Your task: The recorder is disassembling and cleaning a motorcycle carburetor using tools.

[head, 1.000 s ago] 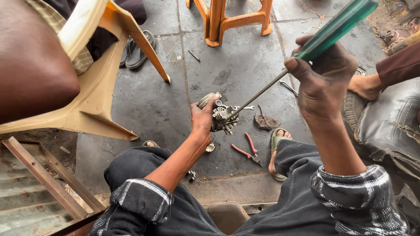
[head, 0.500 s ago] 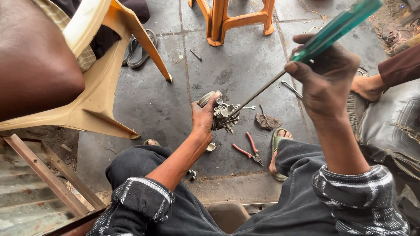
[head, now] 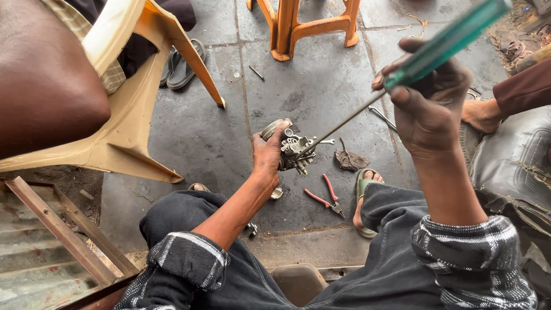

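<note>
My left hand grips the carburetor on the floor; my right hand holds the screwdriver, its tip in the carburetor, pliers near.

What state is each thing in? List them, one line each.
left hand: gripping the metal engine part, held just above the floor
right hand: closed round the green-handled screwdriver, raised
screwdriver shaft: slanted down, tip in the engine part
red-handled pliers: lying on the floor, handles spread
rag: crumpled on the floor
plastic chair: upright, someone seated
orange stool: standing
</note>
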